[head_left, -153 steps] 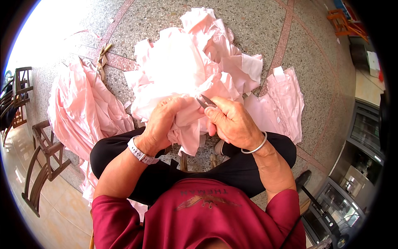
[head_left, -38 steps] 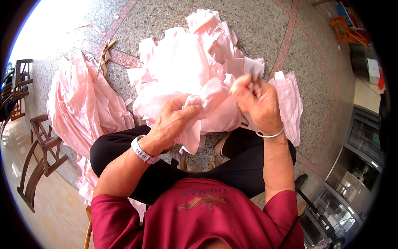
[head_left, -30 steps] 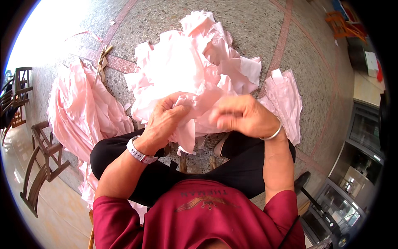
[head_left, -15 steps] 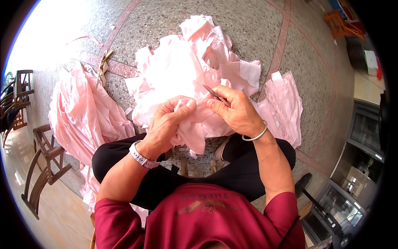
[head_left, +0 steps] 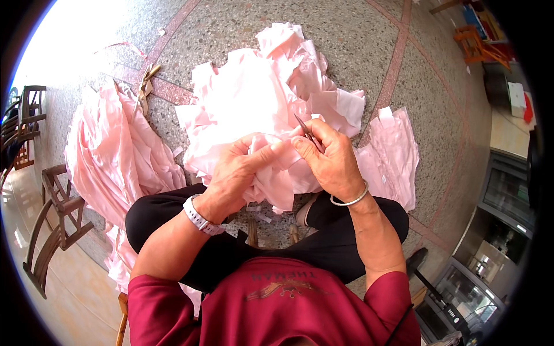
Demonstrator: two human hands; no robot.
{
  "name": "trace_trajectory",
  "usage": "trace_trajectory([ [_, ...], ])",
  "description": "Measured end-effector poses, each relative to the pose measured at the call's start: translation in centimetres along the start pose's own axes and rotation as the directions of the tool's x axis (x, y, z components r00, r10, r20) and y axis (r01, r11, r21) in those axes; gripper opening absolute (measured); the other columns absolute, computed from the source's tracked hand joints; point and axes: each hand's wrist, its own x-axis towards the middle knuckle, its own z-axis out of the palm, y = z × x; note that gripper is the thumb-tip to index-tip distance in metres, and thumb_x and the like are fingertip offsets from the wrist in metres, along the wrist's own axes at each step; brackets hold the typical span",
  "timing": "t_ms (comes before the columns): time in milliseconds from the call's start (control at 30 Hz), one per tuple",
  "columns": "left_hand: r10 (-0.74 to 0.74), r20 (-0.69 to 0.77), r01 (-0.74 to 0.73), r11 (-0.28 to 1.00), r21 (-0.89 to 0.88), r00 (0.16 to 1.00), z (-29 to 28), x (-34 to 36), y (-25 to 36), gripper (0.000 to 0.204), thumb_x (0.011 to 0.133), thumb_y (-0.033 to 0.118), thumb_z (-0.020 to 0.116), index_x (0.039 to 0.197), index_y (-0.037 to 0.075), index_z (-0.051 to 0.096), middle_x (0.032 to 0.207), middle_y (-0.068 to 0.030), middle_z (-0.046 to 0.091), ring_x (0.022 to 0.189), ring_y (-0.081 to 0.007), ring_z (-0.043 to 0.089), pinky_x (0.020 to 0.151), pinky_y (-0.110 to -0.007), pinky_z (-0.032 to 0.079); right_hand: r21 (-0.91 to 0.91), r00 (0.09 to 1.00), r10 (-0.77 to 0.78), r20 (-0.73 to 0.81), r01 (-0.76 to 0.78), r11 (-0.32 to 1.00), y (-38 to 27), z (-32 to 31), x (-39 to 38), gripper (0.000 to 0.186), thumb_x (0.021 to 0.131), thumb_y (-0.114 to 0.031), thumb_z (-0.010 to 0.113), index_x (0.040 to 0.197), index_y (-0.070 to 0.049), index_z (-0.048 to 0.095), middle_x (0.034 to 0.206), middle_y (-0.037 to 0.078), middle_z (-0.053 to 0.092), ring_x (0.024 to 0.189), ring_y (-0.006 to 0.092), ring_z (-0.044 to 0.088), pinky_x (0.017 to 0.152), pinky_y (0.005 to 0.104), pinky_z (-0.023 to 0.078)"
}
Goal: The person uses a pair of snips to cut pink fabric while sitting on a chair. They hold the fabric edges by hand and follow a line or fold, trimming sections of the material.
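Clearly, the relation that counts here is between the small dark snips (head_left: 310, 135) and the gathered fold of pink cloth (head_left: 284, 160) that runs between the two hands. The fold lies just to the left of the right hand's fingertips and reaches across to the left hand (head_left: 238, 168), at the near edge of the central pink heap (head_left: 245, 86). The snips' long axis slants, the points directed away from the body and a little left, so the blades aim past the fold over the heap rather than straight at it. The right hand (head_left: 333, 158) is the nearer to the snips, its fingers closed around them; its thumb and fingertips also meet the cloth, though I cannot tell whether they pinch it firmly. The left hand's thumb and fingers are clamped together on the fold. Counted, there are two hands, one pair of snips and three masses of pink cloth: the central heap, a left pile (head_left: 118, 144) beside the left knee and a smaller right piece (head_left: 397, 153) beyond the right wrist. One pale watch (head_left: 199, 218) and one bracelet (head_left: 350, 200) show. Several scraps (head_left: 264, 218) lie on the floor between the legs, too small to count surely.
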Motion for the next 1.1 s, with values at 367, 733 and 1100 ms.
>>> trace_trajectory([
  [367, 0.056, 0.068, -0.068, 0.981, 0.183, 0.996, -0.3, 0.2, 0.1, 0.019, 0.093, 0.022, 0.065, 0.093, 0.003, 0.066, 0.079, -0.0048, 0.068, 0.063, -0.0089, 0.063, 0.053, -0.023, 0.05, -0.069, 0.998, -0.02, -0.059, 0.016, 0.998, 0.1, -0.8, -0.5, 0.014, 0.092, -0.01, 0.062, 0.095, 0.003, 0.061, 0.07, 0.015, 0.063, 0.063, 0.0182, 0.06, 0.059, 0.0331, 0.046],
  [733, -0.016, 0.052, 0.014, 0.999, 0.036, 0.999, -0.9, 0.3, 0.1, 0.019, 0.095, 0.023, 0.064, 0.097, 0.005, 0.063, 0.082, -0.0029, 0.066, 0.068, -0.0094, 0.063, 0.059, -0.023, 0.053, 0.182, 0.979, 0.166, 0.116, -0.185, 0.966, -2.4, -0.1, -2.1, 0.017, 0.098, -0.014, 0.055, 0.098, 0.001, 0.062, 0.067, 0.007, 0.06, 0.061, 0.0121, 0.056, 0.056, 0.0287, 0.045],
  [1100, 0.015, 0.054, -0.012, 0.999, -0.041, 0.998, -0.9, 0.4, 0.0, 0.017, 0.095, 0.019, 0.062, 0.098, 0.003, 0.064, 0.086, -0.007, 0.069, 0.072, -0.0125, 0.066, 0.063, -0.026, 0.055, 0.096, 0.953, 0.225, 0.204, -0.248, 0.964, -1.5, -0.2, -2.0, 0.022, 0.098, -0.018, 0.051, 0.095, 0.002, 0.06, 0.06, 0.009, 0.06, 0.054, 0.0165, 0.058, 0.053, 0.0323, 0.045],
])
